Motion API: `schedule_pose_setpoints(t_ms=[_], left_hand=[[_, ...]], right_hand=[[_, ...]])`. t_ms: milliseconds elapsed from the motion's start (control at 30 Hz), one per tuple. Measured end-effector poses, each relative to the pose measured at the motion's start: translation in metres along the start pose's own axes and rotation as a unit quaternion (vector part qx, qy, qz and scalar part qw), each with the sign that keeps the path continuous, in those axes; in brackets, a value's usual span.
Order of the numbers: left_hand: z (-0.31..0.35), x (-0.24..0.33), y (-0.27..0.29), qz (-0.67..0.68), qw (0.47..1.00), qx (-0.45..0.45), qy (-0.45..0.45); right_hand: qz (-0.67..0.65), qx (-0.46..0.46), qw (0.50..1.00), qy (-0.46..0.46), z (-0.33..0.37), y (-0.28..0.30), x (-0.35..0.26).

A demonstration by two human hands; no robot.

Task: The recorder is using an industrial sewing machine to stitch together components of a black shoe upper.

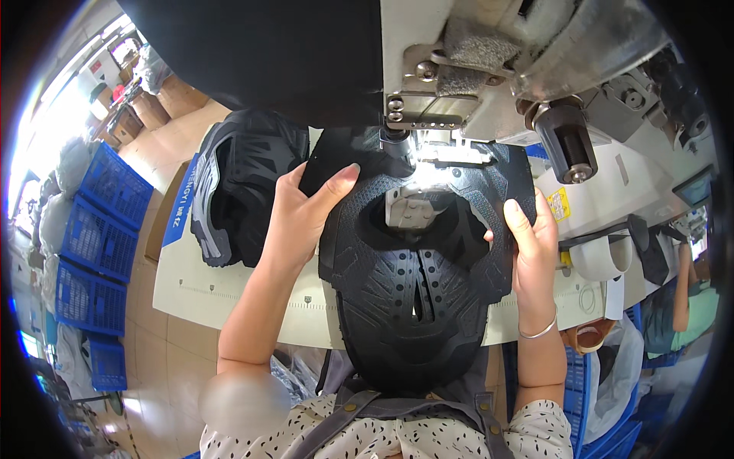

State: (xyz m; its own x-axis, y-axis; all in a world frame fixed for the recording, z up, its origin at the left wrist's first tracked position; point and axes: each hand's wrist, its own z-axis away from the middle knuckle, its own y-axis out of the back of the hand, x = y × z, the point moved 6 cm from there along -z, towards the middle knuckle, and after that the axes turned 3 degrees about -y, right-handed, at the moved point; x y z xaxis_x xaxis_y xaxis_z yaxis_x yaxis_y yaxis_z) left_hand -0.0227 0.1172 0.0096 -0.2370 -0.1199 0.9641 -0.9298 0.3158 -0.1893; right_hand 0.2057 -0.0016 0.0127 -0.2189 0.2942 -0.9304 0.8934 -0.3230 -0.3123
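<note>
A black shoe upper (413,306) lies spread under the lit needle area of a sewing machine (459,84), its toe end hanging over the table's near edge. My left hand (310,203) grips its left rear flap, thumb on top and fingers hidden beneath. On the opposite flap, my right hand (531,237) holds the edge with the thumb above and fingertips showing at the inner opening. The machine's metal post (413,208) stands inside the upper's opening. Left of my left wrist rests a pile of similar black uppers (248,183).
The pale worktable (206,287) has ruler marks along its front. Blue crates (95,237) with plastic bags are stacked at the left, cardboard boxes behind. White tape rolls (600,256) sit on the right. Beyond them another person's arm (682,287) shows near blue crates.
</note>
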Motion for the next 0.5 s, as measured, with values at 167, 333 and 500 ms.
schedule_pose_setpoints(t_ms=[167,333,500], left_hand=[[-0.005,0.002,0.004,-0.054,0.998,0.010,-0.013],[-0.003,0.008,-0.014,0.014,1.000,0.001,0.007],[-0.021,0.050,0.023,-0.154,0.954,0.196,-0.165]], right_hand=[[-0.004,-0.004,1.000,-0.002,-0.003,-0.001,-0.002],[0.033,-0.024,0.999,-0.007,-0.026,0.011,0.003],[-0.031,-0.063,0.997,-0.012,-0.118,0.017,0.048]])
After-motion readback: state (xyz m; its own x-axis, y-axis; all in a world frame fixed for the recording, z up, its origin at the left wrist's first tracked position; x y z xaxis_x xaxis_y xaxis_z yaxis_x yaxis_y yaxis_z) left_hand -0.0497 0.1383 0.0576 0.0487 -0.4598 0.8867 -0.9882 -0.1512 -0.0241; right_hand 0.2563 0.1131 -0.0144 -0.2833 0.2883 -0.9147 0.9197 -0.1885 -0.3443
